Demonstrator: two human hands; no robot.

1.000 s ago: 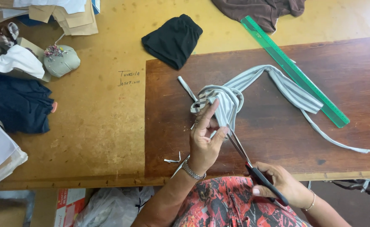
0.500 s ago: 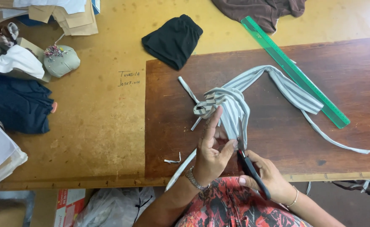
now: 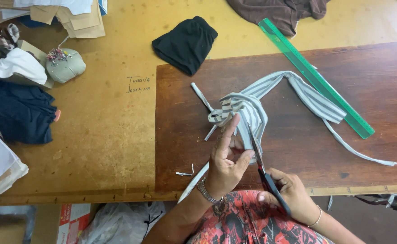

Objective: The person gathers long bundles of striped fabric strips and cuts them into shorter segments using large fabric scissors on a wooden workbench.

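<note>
Two hands are at work at the near edge of the bench [image 3: 94, 149], and both are yours. Your left hand [image 3: 225, 160] rests on the grey-and-white striped fabric strip [image 3: 252, 106], fingers stretched out almost straight and pressed on the bunched part of it, thumb spread to the side; it pins the cloth flat rather than closing around it. Your right hand [image 3: 291, 194] is closed around the dark handles of the scissors [image 3: 261, 160], whose blades point away from you and lie right against the striped fabric, just beside your left thumb; you cannot tell from this view how far apart the blades stand. The strip lies on the dark brown board [image 3: 365, 81] that covers the right part of the bench, knotted near the middle, with one band running up and right toward the green ruler [image 3: 316, 79] and a thin tail trailing off to the right. The ruler lies slanted across the board's upper edge, touching the strip. A small white snippet [image 3: 185, 173] lies near the board's near left corner. Well apart, on the yellow bench top, sit a folded black cloth [image 3: 185, 43], a brown garment [image 3: 284, 11] at the far edge, a round pincushion [image 3: 64, 64], a navy cloth [image 3: 15, 113] and white fabric [image 3: 13, 65].
</note>
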